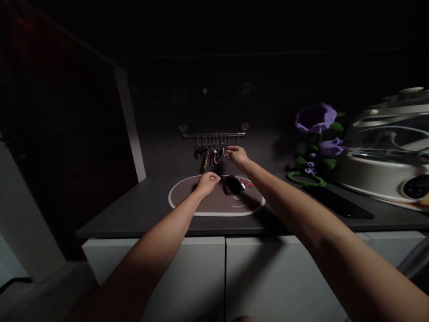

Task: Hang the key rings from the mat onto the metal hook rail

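Keys & charms [207, 158] are up on the hook rail [214, 134], ctr of pic, while a shiny dark item [236, 183] and a red one [248, 183] lie off the hooks on the oval mat [217, 214], just below & right of ctr. R hand [236, 155] is by the rail's R end, fingertips pinched near the hanging bits, but can't tell if it grips any; L hand [207, 181] is over the mat, fingers curled thumb-to-finger, contents unclear, so whether the hanging set is complete can't be told.
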Demonstrator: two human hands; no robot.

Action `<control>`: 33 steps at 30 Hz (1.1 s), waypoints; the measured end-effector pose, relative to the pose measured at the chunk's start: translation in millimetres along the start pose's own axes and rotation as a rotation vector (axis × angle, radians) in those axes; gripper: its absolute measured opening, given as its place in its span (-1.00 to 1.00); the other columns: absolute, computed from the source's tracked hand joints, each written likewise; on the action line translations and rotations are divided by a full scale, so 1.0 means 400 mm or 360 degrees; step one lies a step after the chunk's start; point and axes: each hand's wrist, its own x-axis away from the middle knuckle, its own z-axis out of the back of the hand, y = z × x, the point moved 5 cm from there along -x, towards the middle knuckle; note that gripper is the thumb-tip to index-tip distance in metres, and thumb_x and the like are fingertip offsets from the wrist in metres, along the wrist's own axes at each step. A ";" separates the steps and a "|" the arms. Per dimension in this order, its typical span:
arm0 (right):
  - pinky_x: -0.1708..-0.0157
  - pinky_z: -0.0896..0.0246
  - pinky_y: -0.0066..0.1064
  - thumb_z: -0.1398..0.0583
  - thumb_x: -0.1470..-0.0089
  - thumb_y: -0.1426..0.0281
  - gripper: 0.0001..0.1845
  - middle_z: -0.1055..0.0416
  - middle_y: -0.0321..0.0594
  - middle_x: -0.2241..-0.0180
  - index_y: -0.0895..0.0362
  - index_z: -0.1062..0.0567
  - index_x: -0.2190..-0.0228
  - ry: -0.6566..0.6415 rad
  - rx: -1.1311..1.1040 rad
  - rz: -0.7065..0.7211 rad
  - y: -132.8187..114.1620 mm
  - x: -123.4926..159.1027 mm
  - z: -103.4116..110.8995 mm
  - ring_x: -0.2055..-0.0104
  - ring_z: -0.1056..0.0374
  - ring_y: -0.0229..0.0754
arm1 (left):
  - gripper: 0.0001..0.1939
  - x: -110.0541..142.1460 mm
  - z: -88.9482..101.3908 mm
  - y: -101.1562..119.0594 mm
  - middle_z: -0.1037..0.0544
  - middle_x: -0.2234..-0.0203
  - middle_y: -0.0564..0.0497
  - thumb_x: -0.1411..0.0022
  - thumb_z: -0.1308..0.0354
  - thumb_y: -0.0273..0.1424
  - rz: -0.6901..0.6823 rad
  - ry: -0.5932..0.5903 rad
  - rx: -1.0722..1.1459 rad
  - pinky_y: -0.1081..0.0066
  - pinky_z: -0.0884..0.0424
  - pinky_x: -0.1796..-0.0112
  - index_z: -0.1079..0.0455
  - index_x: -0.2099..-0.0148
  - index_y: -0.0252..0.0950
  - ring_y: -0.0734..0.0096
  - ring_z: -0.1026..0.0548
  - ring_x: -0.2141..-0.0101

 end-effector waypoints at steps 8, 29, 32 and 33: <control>0.47 -0.15 -0.52 -0.13 0.16 0.53 -0.78 -0.38 -0.28 0.46 0.20 -0.37 0.35 0.0212 0.0132 0.0020 0.079 0.158 0.097 0.50 -0.27 -0.37 | -0.75 0.031 -0.036 0.003 -0.31 0.64 0.14 0.07 -0.21 -0.27 -0.0104 -0.0227 -0.0335 0.54 -0.13 0.52 -0.30 0.42 -0.35 0.60 -0.22 0.60; 0.16 -0.15 -0.39 -0.01 0.09 0.48 -0.72 -0.46 -0.18 0.34 0.18 -0.48 0.35 0.0034 0.1209 0.0560 0.086 0.199 0.103 0.30 -0.30 -0.23 | -0.78 0.024 -0.023 0.001 -0.31 0.75 0.10 0.11 -0.19 -0.29 -0.0237 -0.0205 -0.0785 0.47 -0.08 0.51 -0.33 0.64 -0.31 0.50 -0.22 0.60; 0.16 -0.15 -0.39 -0.01 0.08 0.47 -0.72 -0.46 -0.18 0.35 0.18 -0.48 0.36 0.0027 0.1218 0.0573 0.084 0.199 0.102 0.30 -0.30 -0.22 | -0.77 0.018 0.000 -0.005 -0.36 0.72 0.04 0.08 -0.19 -0.31 -0.0094 -0.0097 -0.0722 0.46 -0.18 0.43 -0.33 0.64 -0.32 0.43 -0.30 0.53; 0.17 -0.15 -0.39 -0.01 0.08 0.47 -0.72 -0.46 -0.18 0.35 0.18 -0.48 0.36 0.0026 0.1226 0.0576 0.084 0.200 0.101 0.30 -0.30 -0.22 | -0.77 0.016 0.008 -0.004 -0.38 0.69 0.01 0.05 -0.17 -0.32 -0.0087 -0.0051 -0.0735 0.45 -0.20 0.39 -0.31 0.65 -0.31 0.40 -0.33 0.49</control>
